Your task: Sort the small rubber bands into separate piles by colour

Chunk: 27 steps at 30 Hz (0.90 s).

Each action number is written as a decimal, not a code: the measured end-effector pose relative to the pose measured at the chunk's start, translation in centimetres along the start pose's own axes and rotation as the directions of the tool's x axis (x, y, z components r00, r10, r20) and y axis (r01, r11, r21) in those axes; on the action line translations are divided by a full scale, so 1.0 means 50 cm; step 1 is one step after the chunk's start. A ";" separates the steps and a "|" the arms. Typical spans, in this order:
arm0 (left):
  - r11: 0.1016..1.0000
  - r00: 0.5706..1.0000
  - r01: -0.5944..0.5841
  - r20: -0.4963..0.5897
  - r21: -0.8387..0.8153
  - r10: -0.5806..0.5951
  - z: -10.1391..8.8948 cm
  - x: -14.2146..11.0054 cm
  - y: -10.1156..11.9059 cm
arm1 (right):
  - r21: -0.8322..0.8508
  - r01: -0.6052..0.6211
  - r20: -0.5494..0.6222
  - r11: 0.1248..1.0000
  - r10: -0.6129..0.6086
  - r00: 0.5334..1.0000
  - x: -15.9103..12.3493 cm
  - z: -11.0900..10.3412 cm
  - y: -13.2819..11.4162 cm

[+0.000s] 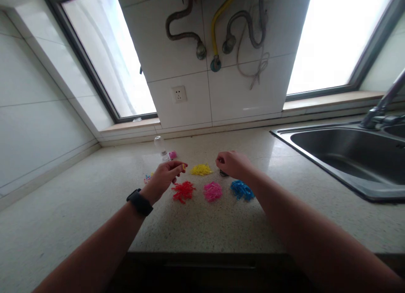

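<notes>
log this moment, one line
left hand: pinching yellow piece; right hand: at dark item, grip hidden; countertop: yellow pile, red pile, pink pile, blue pile

A pale, speckled bench (202,229) carries a red heap (183,192), pink heap (212,191) and blue heap (242,190) in a row, left to right. Behind lie a yellow heap (201,170), clear jar (159,143) and, leftward, multicoloured bits (147,178).

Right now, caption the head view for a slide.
Left hand and right hand near yellow pile, red pile, pink pile and blue pile on counter.
</notes>
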<state>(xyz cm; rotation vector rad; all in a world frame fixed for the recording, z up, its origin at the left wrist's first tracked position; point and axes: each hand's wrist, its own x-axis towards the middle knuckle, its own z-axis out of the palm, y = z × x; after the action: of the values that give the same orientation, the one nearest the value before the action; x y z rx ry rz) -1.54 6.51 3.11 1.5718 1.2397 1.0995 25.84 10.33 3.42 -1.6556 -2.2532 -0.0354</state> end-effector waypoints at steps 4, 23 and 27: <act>0.906 0.991 -0.125 0.094 0.404 0.095 0.013 0.054 -0.010 | 0.003 -0.002 0.015 1.000 0.002 1.000 0.000 0.005 -0.001; 0.396 0.910 -0.414 0.356 0.820 0.214 0.065 0.087 0.020 | -0.004 -0.006 0.029 1.000 0.006 1.000 -0.002 -0.002 0.002; 0.417 0.876 -0.481 0.398 0.771 0.274 0.047 0.041 0.028 | -0.005 -0.002 0.026 1.000 0.002 1.000 -0.004 -0.002 0.001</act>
<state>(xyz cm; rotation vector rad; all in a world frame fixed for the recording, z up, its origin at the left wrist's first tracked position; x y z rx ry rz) 1.33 8.08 4.10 2.7903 1.3932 0.4780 25.96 10.16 3.44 -1.6702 -2.2724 -0.0193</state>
